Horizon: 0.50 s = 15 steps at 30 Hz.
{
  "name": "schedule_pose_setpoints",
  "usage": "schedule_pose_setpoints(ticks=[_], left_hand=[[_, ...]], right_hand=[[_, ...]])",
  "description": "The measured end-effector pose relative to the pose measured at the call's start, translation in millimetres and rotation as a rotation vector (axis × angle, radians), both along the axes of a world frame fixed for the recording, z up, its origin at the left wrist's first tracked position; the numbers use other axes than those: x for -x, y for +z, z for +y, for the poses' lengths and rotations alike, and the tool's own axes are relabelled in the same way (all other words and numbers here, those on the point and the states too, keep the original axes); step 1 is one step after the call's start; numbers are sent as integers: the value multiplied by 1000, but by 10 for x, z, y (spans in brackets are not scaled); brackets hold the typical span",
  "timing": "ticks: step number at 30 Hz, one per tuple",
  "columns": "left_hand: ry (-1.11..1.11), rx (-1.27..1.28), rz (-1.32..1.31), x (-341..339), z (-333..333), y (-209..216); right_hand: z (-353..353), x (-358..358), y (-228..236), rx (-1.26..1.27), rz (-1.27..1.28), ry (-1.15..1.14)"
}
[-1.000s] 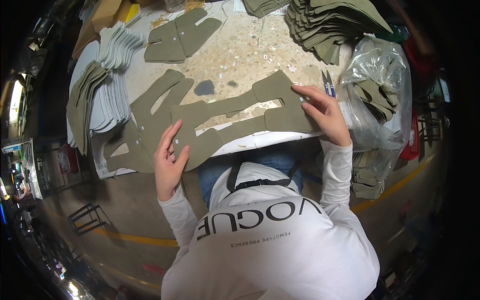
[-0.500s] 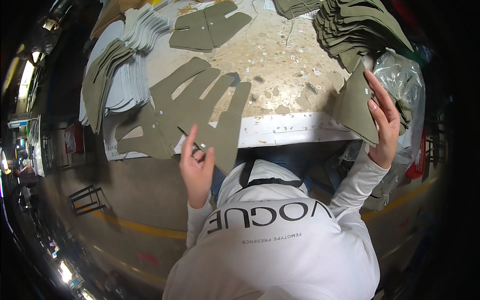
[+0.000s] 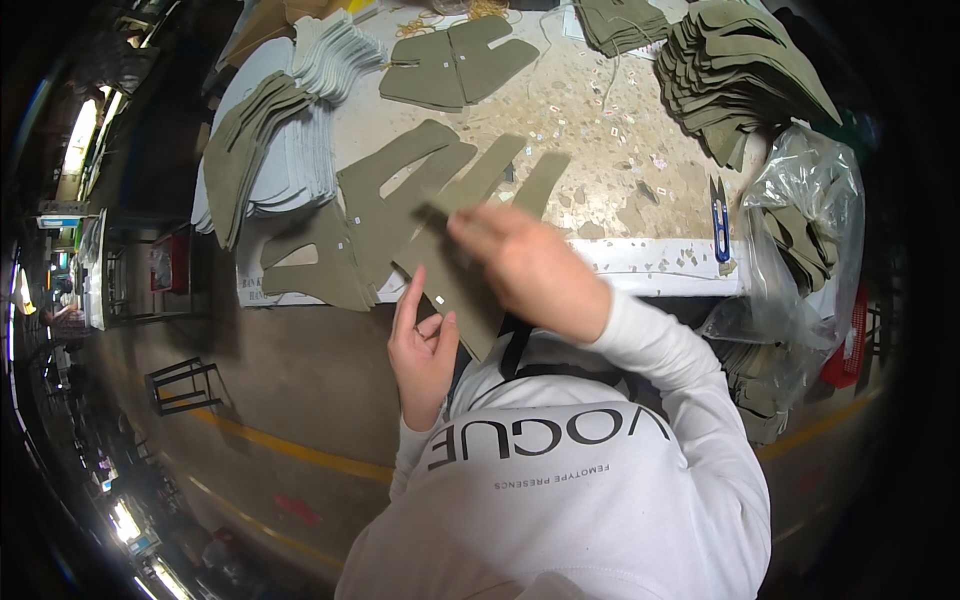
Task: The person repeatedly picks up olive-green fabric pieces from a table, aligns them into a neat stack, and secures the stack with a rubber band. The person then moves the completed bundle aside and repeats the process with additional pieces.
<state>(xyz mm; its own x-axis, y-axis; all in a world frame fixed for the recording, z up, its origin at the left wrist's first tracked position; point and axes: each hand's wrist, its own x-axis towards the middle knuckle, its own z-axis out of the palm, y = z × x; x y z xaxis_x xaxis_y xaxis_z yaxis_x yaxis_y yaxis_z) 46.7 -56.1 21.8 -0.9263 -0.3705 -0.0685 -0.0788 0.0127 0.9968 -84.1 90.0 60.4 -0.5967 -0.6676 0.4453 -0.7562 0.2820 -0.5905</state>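
Observation:
Olive cut fabric pieces [image 3: 395, 185] with long strips and small white stickers lie overlapping at the table's front left. My left hand [image 3: 422, 352] is at the lower edge of the nearest piece [image 3: 462, 305], which hangs past the table edge. Its index finger is stretched out and its thumb stands apart; the other fingers are curled. Above this piece is my right hand [image 3: 535, 268], reaching across from the right and smeared by motion. Whether it holds a piece cannot be made out. Blue-handled thread snips [image 3: 720, 228] lie at the table's right edge.
White pieces [image 3: 300, 165] are stacked at the left, with olive ones [image 3: 245, 150] on them. Another olive set [image 3: 460, 65] lies farther back. A tall olive pile [image 3: 735, 75] stands back right, above a clear plastic bag [image 3: 810, 190]. Scraps litter the worn tabletop [image 3: 600, 150].
My right hand has swung from the right edge, where it held an olive piece, to the middle pieces. The snips have come into sight. The view has shifted slightly; my left hand stays near the same edge.

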Motion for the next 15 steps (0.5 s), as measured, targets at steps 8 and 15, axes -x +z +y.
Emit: schedule_pose_setpoints(ticks=[8, 15], left_hand=[[15, 52, 57, -46, -57, -172], [127, -49, -46, -29, -54, -111]], right_hand=[[-280, -458, -113, -43, -135, 109], [-201, -404, -89, 16, -270, 210]])
